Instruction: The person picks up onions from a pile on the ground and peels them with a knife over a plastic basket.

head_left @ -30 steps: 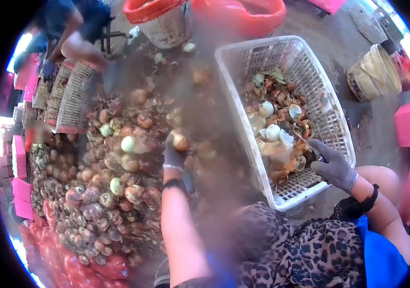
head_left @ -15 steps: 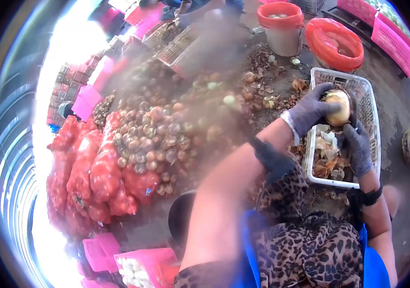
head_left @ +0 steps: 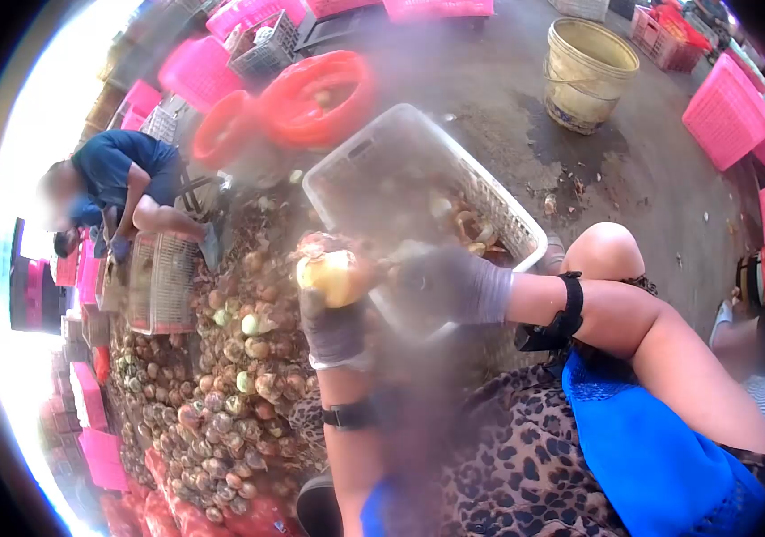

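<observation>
The grey-gloved left hand grasps a round yellow onion, partly peeled; whether the blurred, grey-gloved right hand beside it grasps anything, I cannot tell. Left of the grip, heaped brown-skinned onions remain unpeeled.

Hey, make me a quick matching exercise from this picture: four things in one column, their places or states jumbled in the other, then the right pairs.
Column one
1. Yellowish onion
2. White crate
3. Cream bucket
4. Onion pile

Column two
A. Upright, toward the upper right of the picture
B. Heaped, toward the lower left of the picture
C. Held in the left hand
D. Has onion scraps inside

Right pairs: 1-C, 2-D, 3-A, 4-B
</observation>
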### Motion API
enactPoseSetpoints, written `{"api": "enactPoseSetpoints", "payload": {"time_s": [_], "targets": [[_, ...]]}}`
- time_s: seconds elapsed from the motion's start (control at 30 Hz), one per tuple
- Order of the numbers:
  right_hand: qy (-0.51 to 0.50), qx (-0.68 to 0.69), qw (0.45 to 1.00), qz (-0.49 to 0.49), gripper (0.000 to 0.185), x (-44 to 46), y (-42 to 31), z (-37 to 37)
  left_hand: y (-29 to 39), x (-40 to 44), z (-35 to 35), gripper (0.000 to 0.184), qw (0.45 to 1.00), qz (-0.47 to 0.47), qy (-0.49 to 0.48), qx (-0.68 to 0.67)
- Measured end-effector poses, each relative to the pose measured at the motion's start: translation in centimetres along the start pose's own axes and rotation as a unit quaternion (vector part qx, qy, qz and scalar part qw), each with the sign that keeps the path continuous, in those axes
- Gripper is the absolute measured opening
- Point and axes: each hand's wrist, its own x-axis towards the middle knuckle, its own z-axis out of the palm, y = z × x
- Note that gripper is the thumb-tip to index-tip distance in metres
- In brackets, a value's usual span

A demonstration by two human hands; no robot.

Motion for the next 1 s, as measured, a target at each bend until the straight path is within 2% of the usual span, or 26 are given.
{"api": "enactPoseSetpoints", "payload": {"time_s": [0.1,0.2,0.27,0.4,0.5,0.53,0.63,0.67,0.77,0.83,0.9,0.93,1.0], "targets": [[0.006,0.033,0.999,-0.019,0.029,0.1,0.8,0.5,0.4,1.1,0.8,0.090,0.998,0.019,-0.019,0.062],[0.002,0.082,0.997,0.008,0.025,-0.1,0.7,0.2,-0.3,1.5,0.8,0.088,0.997,0.043,-0.006,0.060],[0.009,0.042,0.999,0.015,0.021,0.0,1.3,1.0,-0.5,1.6,0.6,0.088,0.997,0.053,0.006,0.050],[-0.031,-0.047,0.998,0.015,0.015,0.1,2.0,1.3,-0.9,1.2,2.0,0.093,0.958,0.190,0.080,0.201],[-0.072,-0.078,0.993,0.051,0.014,0.5,1.8,0.8,-0.6,0.9,2.1,0.087,0.959,0.198,0.064,0.191],[-0.075,-0.082,0.992,0.066,0.015,0.6,1.0,0.2,-0.8,1.1,1.8,0.087,0.966,0.179,0.039,0.184],[-0.120,-0.125,0.980,0.098,0.016,1.3,-0.5,-1.4,-2.0,0.5,-0.2,0.087,0.997,0.015,-0.007,-0.070],[-0.139,-0.143,0.974,0.109,0.017,1.5,-0.8,-1.9,-2.5,0.4,0.8,0.091,0.997,0.032,0.071,0.008],[-0.157,-0.157,0.968,0.119,0.019,1.7,-1.4,-3.2,-2.0,0.5,0.0,0.089,0.993,0.065,0.015,0.101],[-0.129,-0.157,0.976,0.077,0.019,1.7,-0.1,-2.5,-1.7,0.0,-0.3,0.091,0.998,0.007,0.012,0.069],[-0.128,-0.174,0.975,0.057,0.018,2.3,0.5,-2.4,-2.3,-0.4,-0.2,0.092,0.993,-0.054,0.074,-0.068],[-0.142,-0.189,0.970,0.061,0.018,2.5,0.5,-2.3,-2.8,0.0,-0.2,0.092,0.992,0.000,0.126,0.006],[-0.161,-0.212,0.962,0.060,0.017,2.7,0.9,-2.1,-2.8,-0.4,0.2,0.091,0.987,-0.028,0.147,-0.053]]}}
